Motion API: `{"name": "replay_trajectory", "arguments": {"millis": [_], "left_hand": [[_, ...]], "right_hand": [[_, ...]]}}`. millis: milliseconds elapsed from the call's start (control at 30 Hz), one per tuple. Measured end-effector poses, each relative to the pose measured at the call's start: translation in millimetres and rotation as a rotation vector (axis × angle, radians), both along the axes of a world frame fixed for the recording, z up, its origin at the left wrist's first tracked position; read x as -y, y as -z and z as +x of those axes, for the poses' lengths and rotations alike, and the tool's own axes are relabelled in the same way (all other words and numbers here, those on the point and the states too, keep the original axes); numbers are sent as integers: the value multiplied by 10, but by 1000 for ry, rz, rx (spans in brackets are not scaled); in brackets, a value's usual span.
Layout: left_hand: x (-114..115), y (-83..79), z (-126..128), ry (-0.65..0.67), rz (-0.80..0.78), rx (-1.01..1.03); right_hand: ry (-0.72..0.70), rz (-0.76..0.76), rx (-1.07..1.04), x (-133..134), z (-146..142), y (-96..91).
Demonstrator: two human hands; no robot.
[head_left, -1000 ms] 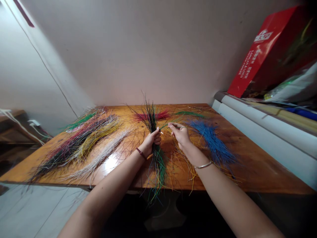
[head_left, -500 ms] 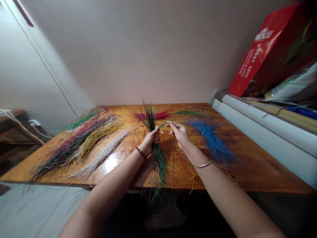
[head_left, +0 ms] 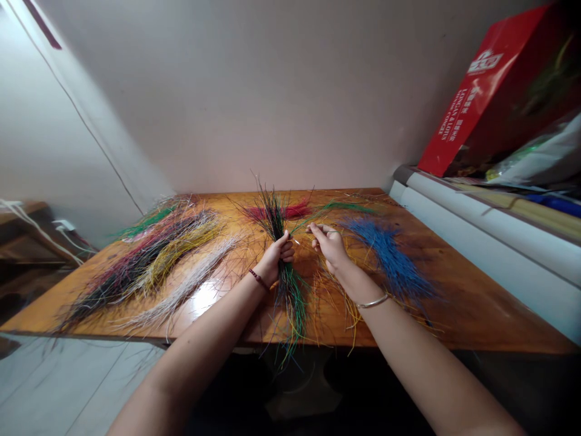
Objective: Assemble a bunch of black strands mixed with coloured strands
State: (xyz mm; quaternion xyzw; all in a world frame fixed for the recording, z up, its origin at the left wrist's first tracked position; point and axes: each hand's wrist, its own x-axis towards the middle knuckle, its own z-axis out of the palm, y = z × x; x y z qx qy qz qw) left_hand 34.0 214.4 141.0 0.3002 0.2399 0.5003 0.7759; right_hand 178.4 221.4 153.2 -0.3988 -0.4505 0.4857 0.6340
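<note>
My left hand (head_left: 281, 251) is closed around the middle of an upright bundle of thin wires (head_left: 290, 297), mostly black and green. Its ends fan out above and below my fist. To the right of it, my right hand (head_left: 327, 242) pinches a thin strand between thumb and fingertips; a dark length of it sticks out to the right. A few green strands (head_left: 299, 227) bend out of the bundle toward the right hand. Beneath the right hand lie loose yellow-orange wires (head_left: 351, 309). Just past the bundle is a pile of red wires (head_left: 297, 210).
Blue wires (head_left: 393, 260) lie at right on the wooden table (head_left: 476, 303). White (head_left: 195, 275), yellow (head_left: 181, 251) and black (head_left: 122, 272) wire piles lie at left, green wires (head_left: 349, 207) at the back. White rolls (head_left: 490, 224) and a red box (head_left: 481, 91) stand along the right side.
The green strand that ran from the bundle to my right fingertips no longer clearly reaches them; green strands now lean upward beside the bundle. Both hands stay nearly in place.
</note>
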Motion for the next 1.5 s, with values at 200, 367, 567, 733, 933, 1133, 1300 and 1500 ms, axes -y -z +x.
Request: {"name": "replay_trajectory", "arguments": {"millis": [200, 367, 567, 733, 933, 1133, 1300, 1500], "left_hand": [[12, -13, 7, -5, 14, -12], [1, -4, 15, 14, 23, -46], [4, -4, 25, 35, 17, -65], [30, -25, 27, 43, 18, -72], [43, -37, 35, 38, 25, -91], [53, -40, 44, 23, 27, -115], [57, -42, 51, 21, 28, -118], [57, -42, 65, 7, 19, -123]], "right_hand": [[4, 43, 14, -17, 6, 19], [0, 55, -8, -16, 4, 8], [-4, 58, -28, 1, -3, -5], [-15, 80, -26, 10, -8, -12], [-15, 69, 24, 23, -22, -21], [-22, 75, 34, 18, -35, 17], [3, 76, 23, 1, -33, 37], [15, 45, -8, -15, -29, 56]]}}
